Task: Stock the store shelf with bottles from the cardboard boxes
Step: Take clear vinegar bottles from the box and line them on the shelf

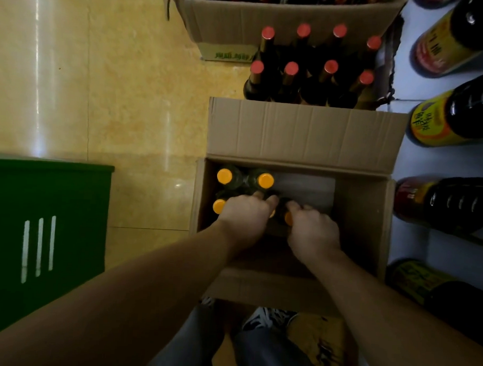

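Orange-capped bottles [244,180] sat in the open cardboard box [371,216], where the left hand [244,216] and right hand [311,227] were both curled over bottle tops, grip kinda hidden so can't tell, with red-capped bottles [309,72] just beyond the box and shelf bottles [456,120] to its right.

Bare forearms, no sleeves; left hand [245,216] and right hand [313,230] ungloved. Grey-blue jeans [258,352]; black-and-white patterned sneaker [267,318] below.
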Available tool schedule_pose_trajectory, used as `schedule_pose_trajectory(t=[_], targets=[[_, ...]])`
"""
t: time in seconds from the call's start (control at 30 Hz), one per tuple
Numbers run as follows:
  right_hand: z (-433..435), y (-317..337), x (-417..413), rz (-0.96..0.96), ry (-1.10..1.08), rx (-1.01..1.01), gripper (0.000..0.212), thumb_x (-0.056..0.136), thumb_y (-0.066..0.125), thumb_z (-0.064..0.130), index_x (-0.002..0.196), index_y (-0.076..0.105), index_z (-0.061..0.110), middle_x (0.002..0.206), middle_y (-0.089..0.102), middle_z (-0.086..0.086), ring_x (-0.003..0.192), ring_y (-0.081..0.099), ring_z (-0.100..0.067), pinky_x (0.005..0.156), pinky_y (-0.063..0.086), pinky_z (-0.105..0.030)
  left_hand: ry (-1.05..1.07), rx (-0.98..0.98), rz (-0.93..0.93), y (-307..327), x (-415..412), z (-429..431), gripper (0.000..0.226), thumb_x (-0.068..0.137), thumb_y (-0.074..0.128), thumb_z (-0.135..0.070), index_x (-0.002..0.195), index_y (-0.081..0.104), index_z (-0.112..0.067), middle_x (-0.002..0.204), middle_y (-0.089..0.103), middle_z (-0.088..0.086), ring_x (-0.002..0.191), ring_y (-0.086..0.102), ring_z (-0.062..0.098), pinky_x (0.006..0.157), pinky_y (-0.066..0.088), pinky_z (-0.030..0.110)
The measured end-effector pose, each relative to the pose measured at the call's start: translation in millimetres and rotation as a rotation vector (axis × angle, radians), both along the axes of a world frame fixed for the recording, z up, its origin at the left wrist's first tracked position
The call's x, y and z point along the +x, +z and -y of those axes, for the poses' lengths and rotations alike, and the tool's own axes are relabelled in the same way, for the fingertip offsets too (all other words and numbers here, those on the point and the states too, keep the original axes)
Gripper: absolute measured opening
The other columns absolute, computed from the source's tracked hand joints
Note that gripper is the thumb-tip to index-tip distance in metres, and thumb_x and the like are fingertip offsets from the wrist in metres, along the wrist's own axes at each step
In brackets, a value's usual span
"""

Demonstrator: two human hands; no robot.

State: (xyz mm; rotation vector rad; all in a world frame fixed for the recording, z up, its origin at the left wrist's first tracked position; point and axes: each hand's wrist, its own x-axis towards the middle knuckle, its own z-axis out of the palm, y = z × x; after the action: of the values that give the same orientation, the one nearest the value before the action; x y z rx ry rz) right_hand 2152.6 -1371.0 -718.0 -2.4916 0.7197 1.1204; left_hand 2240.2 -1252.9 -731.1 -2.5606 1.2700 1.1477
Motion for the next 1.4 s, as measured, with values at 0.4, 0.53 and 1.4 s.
schedule_pose_trajectory(t=[0.4, 0.53, 1.4], targets=[[-2, 0, -6, 0.048, 0.045, -0.048, 0.035, 0.101, 0.059, 0.026, 0.134, 0.05, 0.02, 0.118, 0.065, -0.005, 0.103, 0.067, -0.025, 0.069, 0.042, -0.033, -0.041, -0.016, 0.039, 6, 1, -3, 0.042, 0.106, 0.049, -0.024, 0.147, 0.04, -0.022, 0.123, 0.063, 0.008, 0.1, 0.068, 0.028, 0.076, 0.056, 0.04], [-3, 1, -9, 0.083, -0.01, -0.066, 0.03, 0.101, 0.058, 0.035, 0.126, 0.052, 0.019, 0.109, 0.068, -0.004, 0.098, 0.068, -0.024, 0.066, 0.042, -0.032, -0.036, -0.006, 0.039, 7, 0, -6, 0.042, 0.106, 0.05, -0.026, 0.146, 0.04, -0.021, 0.119, 0.064, 0.008, 0.099, 0.067, 0.028, 0.075, 0.056, 0.04], [6, 139, -19, 0.117, 0.032, -0.104, 0.025, 0.102, 0.055, 0.036, 0.119, 0.058, 0.018, 0.105, 0.068, -0.008, 0.097, 0.067, -0.03, 0.069, 0.048, -0.036, 0.007, 0.027, 0.111, 158, -14, 3, 0.043, 0.105, 0.054, -0.034, 0.143, 0.042, -0.019, 0.109, 0.07, 0.007, 0.098, 0.069, 0.03, 0.065, 0.044, 0.036]])
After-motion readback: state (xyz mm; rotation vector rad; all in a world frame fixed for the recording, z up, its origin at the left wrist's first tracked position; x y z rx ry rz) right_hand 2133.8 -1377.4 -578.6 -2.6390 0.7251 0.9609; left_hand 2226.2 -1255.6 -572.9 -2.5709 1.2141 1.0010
